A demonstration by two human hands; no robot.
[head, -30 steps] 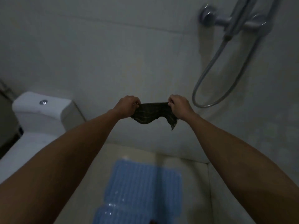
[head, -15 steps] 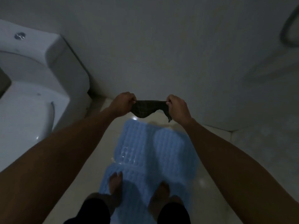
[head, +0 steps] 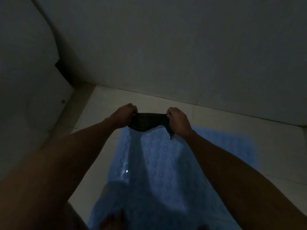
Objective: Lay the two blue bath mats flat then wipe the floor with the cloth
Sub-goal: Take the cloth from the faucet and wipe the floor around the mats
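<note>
While both arms reach forward, I see my left hand (head: 123, 115) and right hand (head: 178, 121) gripping a dark checked cloth (head: 148, 122) stretched above the bumpy blue mat (head: 159, 163).

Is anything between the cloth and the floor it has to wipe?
Partly. Both hands, left hand and right hand, hold the dark cloth stretched above the far end of the blue mat. Bare floor lies open just beyond and beside the mat, with nothing visible blocking it.
</note>
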